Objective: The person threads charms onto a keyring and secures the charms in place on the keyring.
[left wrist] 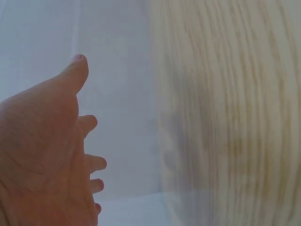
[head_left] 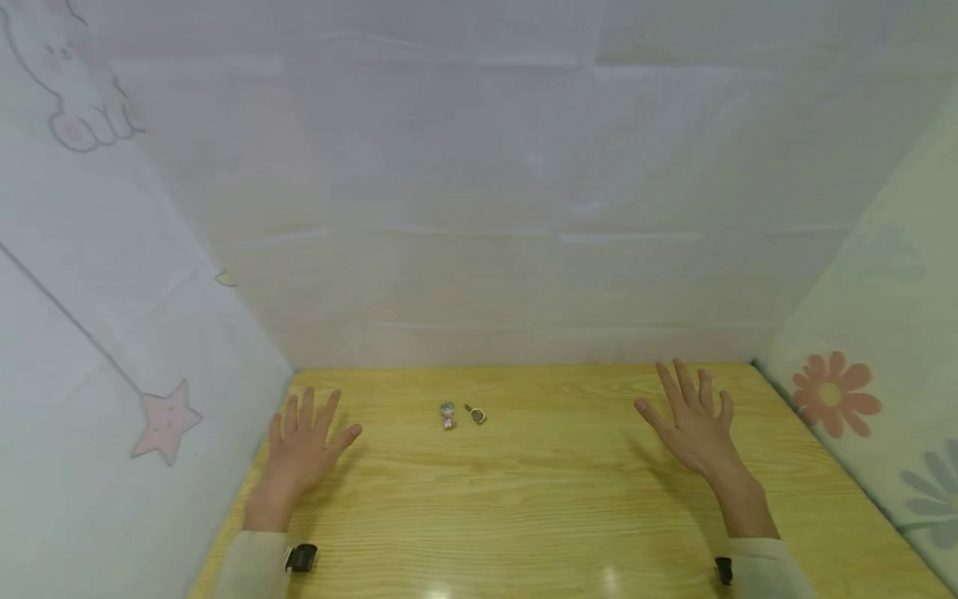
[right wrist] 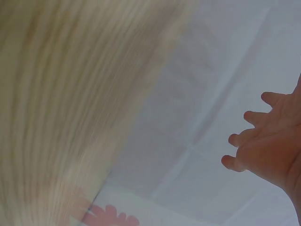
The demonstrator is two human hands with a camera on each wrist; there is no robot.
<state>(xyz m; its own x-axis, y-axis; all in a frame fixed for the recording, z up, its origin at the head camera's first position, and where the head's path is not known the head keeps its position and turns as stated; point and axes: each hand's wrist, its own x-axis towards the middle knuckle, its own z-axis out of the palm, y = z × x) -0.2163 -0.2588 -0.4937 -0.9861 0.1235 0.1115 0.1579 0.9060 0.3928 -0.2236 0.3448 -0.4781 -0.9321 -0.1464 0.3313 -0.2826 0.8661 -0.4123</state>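
My left hand is spread over the left side of the wooden table, its fingers straight and holding nothing. Over the right side, my right hand is likewise spread, palm down and without anything in its grasp. Between them, toward the back of the table, lies a small figurine in pink and white with a bluish top. Just to its right is a gold-coloured ring with a short dark piece attached. Both small things are apart from the hands, the left hand being closer. Neither wrist view shows them.
The light wood table reaches back to a creased pale cloth wall. Cloth side walls stand left and right, one with a pink star, the other with a red flower. A black band sits at the left sleeve.
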